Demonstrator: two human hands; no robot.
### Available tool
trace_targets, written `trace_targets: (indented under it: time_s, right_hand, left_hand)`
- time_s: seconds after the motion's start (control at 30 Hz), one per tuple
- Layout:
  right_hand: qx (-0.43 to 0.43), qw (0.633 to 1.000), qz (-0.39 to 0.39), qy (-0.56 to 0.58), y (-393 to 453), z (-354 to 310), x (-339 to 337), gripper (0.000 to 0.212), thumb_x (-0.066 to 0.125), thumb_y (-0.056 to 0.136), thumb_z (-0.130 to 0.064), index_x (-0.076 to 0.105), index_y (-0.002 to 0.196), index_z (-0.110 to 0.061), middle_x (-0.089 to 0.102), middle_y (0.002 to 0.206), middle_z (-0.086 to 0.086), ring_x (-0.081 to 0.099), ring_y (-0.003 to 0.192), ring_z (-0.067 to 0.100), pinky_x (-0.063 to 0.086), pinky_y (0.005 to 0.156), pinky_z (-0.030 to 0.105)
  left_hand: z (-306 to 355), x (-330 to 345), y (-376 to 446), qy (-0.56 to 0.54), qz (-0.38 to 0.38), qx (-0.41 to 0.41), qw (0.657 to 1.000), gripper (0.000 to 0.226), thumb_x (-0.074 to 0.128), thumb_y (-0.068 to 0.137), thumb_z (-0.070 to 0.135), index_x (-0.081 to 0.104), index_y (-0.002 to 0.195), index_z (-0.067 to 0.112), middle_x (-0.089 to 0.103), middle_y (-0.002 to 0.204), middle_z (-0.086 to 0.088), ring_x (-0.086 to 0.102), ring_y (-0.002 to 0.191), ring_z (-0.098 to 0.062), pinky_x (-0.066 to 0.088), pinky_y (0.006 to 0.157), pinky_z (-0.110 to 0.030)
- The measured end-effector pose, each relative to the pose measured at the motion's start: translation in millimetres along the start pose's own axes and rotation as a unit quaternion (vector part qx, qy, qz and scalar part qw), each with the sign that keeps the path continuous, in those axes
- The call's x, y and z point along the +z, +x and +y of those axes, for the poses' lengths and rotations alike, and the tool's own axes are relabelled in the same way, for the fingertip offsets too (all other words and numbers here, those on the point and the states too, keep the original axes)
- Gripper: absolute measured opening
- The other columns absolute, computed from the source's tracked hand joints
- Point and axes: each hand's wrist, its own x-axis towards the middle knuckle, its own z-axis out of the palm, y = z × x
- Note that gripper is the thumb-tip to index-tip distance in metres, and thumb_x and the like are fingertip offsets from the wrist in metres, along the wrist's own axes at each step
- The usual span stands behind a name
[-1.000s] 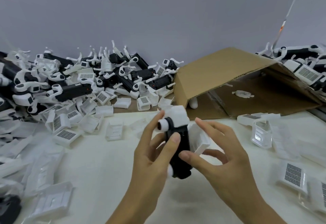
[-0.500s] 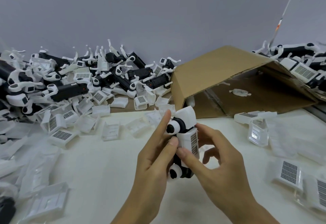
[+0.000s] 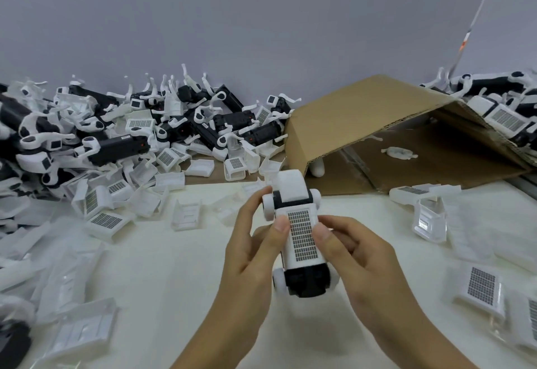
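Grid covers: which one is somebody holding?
The grid cover sitting on the black-and-white toy body, gripped between the left hand and right hand. The others lie loose on the table or in the pile.

Black-and-white assembly (image 3: 300,240): a black oblong body clad on top in a white cover bearing a dark grid panel, with a plain white cap at the far end and round white hubs at its corners. The near black end is bare. It points away lengthwise, panel up, held above the counter (image 3: 174,267) between left grip (image 3: 247,249) and right grip (image 3: 357,255), thumbs flanking the panel.
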Motion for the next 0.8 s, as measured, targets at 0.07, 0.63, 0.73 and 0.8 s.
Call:
trace_targets:
  time_s: [0.07,0.63,0.73,0.8]
  right_hand:
    - [0.007,1.000,0.005,0.006,-1,0,2,0.054,0.065,0.062,-0.056,0.067,0.106,-0.025,0.078,0.088,-0.007,0.075,0.083,0.006,0.055,0.065,0.013]
    - [-0.051,0.999,0.019,-0.003,-7,-3,5,0.032,0.067,0.072,-0.056,0.063,0.100,-0.039,0.078,0.088,0.001,0.075,0.086,0.017,0.062,0.074,0.030]
    - [-0.040,0.998,-0.004,-0.039,-9,-5,6,0.022,0.072,0.081,-0.059,0.060,0.099,-0.053,0.077,0.096,-0.008,0.074,0.093,0.014,0.062,0.082,0.038]
    - [-0.064,0.994,-0.010,-0.086,-11,-6,7,0.028,0.068,0.080,-0.049,0.057,0.104,-0.058,0.075,0.098,-0.015,0.072,0.096,0.011,0.059,0.083,0.037]
  left_hand:
    - [-4,1,-1,0.005,0.008,0.002,1.000,0.033,0.060,0.088,0.035,0.064,0.119,0.045,0.077,0.106,-0.002,0.074,0.098,-0.019,0.060,0.074,-0.028]
    - [1,4,-3,0.001,-0.027,-0.007,1.000,0.051,0.070,0.084,0.035,0.055,0.131,0.047,0.076,0.111,-0.008,0.073,0.104,-0.027,0.059,0.080,-0.031]
    - [2,3,-3,0.003,-0.023,-0.007,1.000,0.046,0.064,0.086,0.038,0.055,0.130,0.048,0.076,0.115,-0.003,0.072,0.108,-0.025,0.057,0.088,-0.038]
    - [4,-1,-2,0.017,-0.018,0.014,1.000,0.045,0.065,0.088,0.036,0.055,0.131,0.045,0.076,0.114,-0.006,0.072,0.105,-0.029,0.056,0.092,-0.044]
